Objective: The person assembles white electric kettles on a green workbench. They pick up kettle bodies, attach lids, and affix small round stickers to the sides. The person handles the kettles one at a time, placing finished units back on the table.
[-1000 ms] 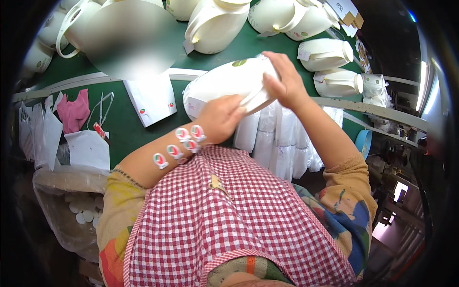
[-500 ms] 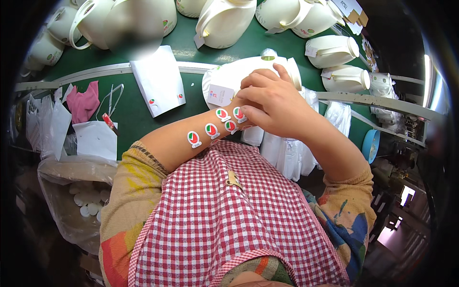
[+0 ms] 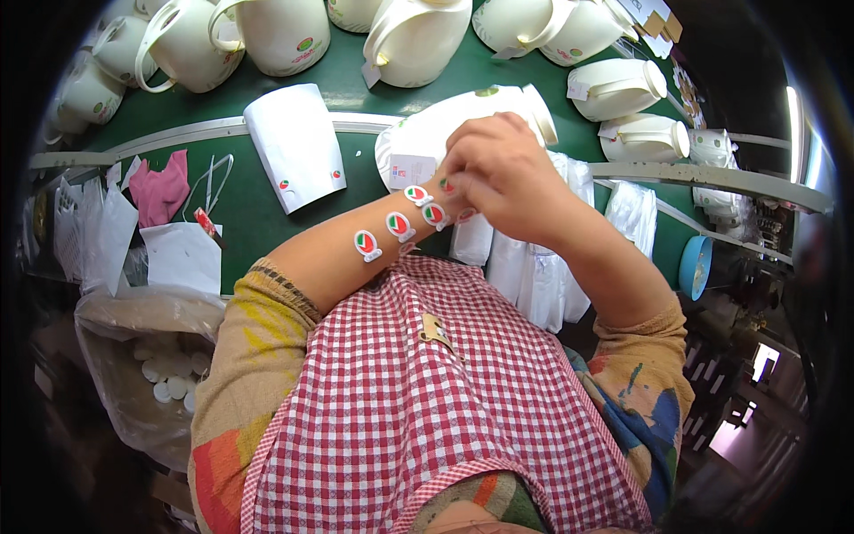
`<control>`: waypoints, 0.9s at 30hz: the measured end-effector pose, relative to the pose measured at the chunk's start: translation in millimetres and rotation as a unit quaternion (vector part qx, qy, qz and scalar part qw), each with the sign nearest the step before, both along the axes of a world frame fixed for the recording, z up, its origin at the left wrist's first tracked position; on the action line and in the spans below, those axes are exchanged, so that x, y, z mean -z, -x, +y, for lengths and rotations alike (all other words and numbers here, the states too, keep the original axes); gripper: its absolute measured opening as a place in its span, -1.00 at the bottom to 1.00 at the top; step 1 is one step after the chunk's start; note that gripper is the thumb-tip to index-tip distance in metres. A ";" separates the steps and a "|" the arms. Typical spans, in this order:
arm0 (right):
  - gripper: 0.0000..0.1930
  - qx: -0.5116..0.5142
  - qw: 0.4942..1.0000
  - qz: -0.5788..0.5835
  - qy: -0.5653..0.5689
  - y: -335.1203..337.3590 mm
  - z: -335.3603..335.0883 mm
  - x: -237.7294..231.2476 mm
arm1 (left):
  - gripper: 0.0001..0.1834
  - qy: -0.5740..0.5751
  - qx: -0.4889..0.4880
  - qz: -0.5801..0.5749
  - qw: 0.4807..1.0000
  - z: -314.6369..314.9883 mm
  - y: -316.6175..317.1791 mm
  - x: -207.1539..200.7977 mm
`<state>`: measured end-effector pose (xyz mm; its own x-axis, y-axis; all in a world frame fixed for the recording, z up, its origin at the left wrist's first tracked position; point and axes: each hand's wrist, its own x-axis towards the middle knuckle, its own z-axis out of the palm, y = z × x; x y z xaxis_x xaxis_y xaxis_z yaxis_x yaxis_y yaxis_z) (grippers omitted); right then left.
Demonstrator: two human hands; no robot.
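A cream thermos jug (image 3: 422, 129) with a green emblem lies on its side in front of me, and a white tag (image 3: 411, 171) hangs at its lower left. My left forearm reaches across to the jug. Several oval red-and-green stickers (image 3: 366, 245) are stuck along that forearm. Over the left wrist, my right hand (image 3: 511, 173) is closed, its thumb and fingers pinching a sticker (image 3: 447, 185) there. My left hand is hidden behind the right one, so its grip on the jug cannot be made out.
More cream jugs (image 3: 285, 40) stand or lie along the green table's far side. A white sheet (image 3: 298, 147) lies left of the jug, near a pink cloth (image 3: 160, 189). Plastic-wrapped bundles (image 3: 543, 276) hang at the front edge. A lined bin (image 3: 147, 325) sits lower left; a blue bowl (image 3: 695, 267), right.
My right hand's fingers, spread before, have drawn together and closed on a sticker at my left wrist. The jug has turned a little, its emblem shifting left.
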<state>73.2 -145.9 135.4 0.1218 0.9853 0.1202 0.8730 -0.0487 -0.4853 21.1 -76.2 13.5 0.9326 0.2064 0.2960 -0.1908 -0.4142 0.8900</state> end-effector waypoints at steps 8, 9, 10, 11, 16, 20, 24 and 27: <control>-0.95 0.251 0.848 0.466 0.009 -28.6 -72.9 34.2 | -0.82 0.557 -0.098 0.203 0.799 38.5 -27.5 -25.5; -0.95 0.257 0.809 0.526 0.054 -27.5 -79.4 51.0 | -0.80 0.583 -0.120 0.210 0.775 39.5 -29.0 -23.2; -0.95 0.256 0.801 0.534 0.087 -25.9 -83.5 64.0 | -0.76 0.591 -0.126 0.214 0.767 39.7 -29.1 -22.3; -0.95 0.255 0.793 0.540 0.120 -23.9 -86.4 74.7 | -0.74 0.589 -0.120 0.219 0.768 40.1 -31.3 -12.1; -0.93 0.283 0.827 0.476 0.099 -16.5 -84.0 112.2 | -0.74 0.567 -0.133 0.231 0.779 39.7 -35.1 2.6; -0.93 0.125 0.840 0.527 0.042 9.6 -72.0 103.2 | -0.74 0.562 -0.131 0.225 0.785 42.2 -41.1 11.6; -0.94 0.308 0.794 0.512 0.114 -21.3 -76.6 112.8 | -0.73 0.561 -0.143 0.221 0.785 43.0 -44.0 12.0; -0.95 0.286 0.742 0.581 0.177 -27.5 -72.5 117.2 | -0.72 0.553 -0.157 0.226 0.787 41.1 -46.5 7.9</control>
